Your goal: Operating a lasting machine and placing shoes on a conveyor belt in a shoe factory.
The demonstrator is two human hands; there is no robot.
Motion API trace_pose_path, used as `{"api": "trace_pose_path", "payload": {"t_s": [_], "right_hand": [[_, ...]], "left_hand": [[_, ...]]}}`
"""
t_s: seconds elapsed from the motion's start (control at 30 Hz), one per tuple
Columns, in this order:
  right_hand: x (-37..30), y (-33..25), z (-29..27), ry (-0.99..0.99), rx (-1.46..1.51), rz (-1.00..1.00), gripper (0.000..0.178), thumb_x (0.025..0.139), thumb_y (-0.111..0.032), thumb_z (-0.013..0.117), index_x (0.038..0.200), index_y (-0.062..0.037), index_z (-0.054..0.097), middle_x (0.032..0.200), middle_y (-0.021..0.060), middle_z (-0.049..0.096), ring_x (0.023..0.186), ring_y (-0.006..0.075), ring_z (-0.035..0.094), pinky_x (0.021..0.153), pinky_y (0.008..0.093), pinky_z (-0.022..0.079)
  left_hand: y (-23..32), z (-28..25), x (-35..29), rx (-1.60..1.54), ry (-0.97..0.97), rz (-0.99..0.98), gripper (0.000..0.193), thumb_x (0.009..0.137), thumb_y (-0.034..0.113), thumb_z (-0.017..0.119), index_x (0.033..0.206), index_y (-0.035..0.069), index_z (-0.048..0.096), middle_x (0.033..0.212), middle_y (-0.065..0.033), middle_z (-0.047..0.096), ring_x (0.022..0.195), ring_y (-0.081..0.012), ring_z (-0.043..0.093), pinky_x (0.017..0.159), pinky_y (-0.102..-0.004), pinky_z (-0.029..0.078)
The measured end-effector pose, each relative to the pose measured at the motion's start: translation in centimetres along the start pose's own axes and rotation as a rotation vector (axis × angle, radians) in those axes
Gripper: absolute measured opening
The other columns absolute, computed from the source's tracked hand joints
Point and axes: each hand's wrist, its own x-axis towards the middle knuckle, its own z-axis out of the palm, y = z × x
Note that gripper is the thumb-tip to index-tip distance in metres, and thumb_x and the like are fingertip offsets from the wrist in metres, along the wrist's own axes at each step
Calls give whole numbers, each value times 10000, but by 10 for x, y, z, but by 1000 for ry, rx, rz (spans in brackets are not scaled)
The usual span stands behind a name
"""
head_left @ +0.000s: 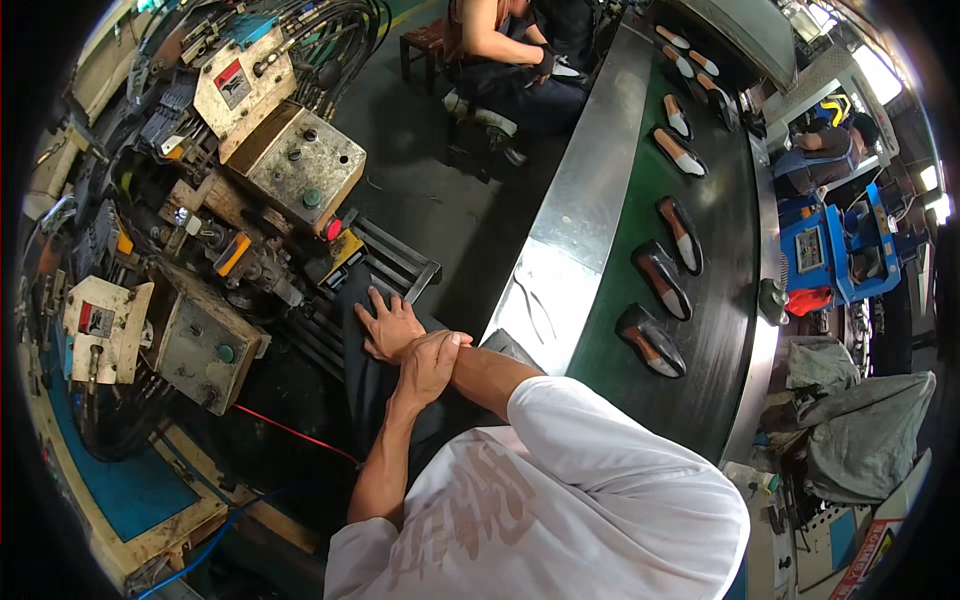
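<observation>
My left hand [430, 366] is wrapped round my right wrist, its thumb lying along the top of the forearm. The right hand [391, 326] rests palm down on my dark-trousered thigh [360, 300], fingers spread and holding nothing. To the right of my arms runs a dark green conveyor belt [690, 425] carrying several black loafers with brown and white insides. Closest to me is one black loafer [650, 341]. On the metal edge [570, 255] of the conveyor lies a thin two-legged tool [537, 300], beside my right forearm and apart from it.
A machine with worn control boxes [295, 165], buttons and hoses stands at left. Ahead, a seated co-worker [495, 50] holds a shoe. Across the belt are another person [822, 158], a blue machine [810, 250] and grey cloth covers [865, 435].
</observation>
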Motion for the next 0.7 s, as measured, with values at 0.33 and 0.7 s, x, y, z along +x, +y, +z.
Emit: {"api": "trace_pose_path", "payload": {"t_s": [0.33,0.7], "right_hand": [[1,-1,-2,-6,17,10,836,882,-425,838,1637,-213,547,1727,240,412,1404,538,561,1109,598,531],[0,-1,-3,-18,30,19,839,879,-427,840,1637,-213,550,1735,232,398,1404,528,561,1124,602,519]], "left_hand": [[-1,2,0,1,10,24,437,1164,240,458,1090,-72,754,1046,-224,802,984,-406,771,910,-464,600],[-1,1,0,14,-13,14,478,1180,252,429,1113,-72,774,1069,-217,812,996,-374,779,939,-452,601]]}}
